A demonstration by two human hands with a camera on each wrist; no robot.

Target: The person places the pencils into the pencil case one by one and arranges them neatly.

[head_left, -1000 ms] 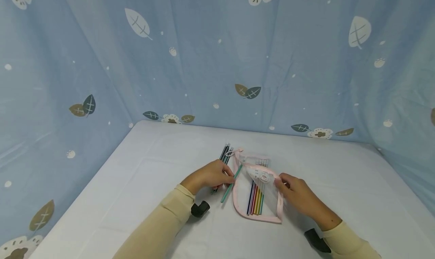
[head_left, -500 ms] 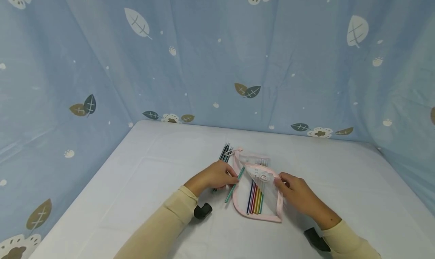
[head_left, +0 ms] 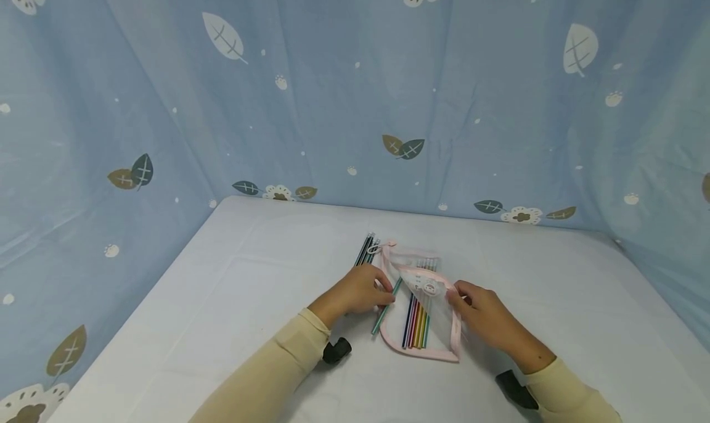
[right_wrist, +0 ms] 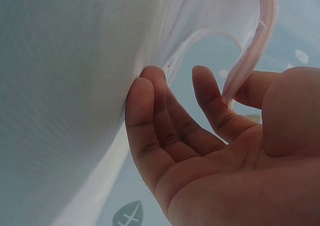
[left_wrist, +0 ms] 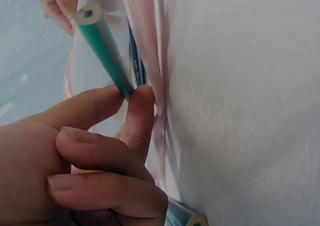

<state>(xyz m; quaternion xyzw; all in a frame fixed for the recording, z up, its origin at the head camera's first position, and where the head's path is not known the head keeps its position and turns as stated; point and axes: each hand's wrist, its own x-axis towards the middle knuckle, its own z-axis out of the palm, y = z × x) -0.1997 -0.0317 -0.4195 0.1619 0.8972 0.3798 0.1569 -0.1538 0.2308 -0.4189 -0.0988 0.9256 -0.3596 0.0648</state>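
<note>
Your left hand (head_left: 359, 290) pinches a green pencil (head_left: 379, 322), slanted at the edge of the pink-trimmed pouch (head_left: 429, 354). Your right hand (head_left: 484, 312) pinches its lifted flap (head_left: 440, 309). Pouch lies between your hands, coloured pencils (head_left: 416, 330) inside; dark pencils (head_left: 364, 251) just beyond your left.

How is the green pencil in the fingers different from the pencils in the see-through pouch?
The green pencil is pinched by the left hand, while the pouch pencils lie inside the pouch. The green pencil is a single one, but the pouch pencils are side by side in several colours, like red and yellow. From above, the green pencil slants more than the pouch pencils. Both are long and thin.
</note>
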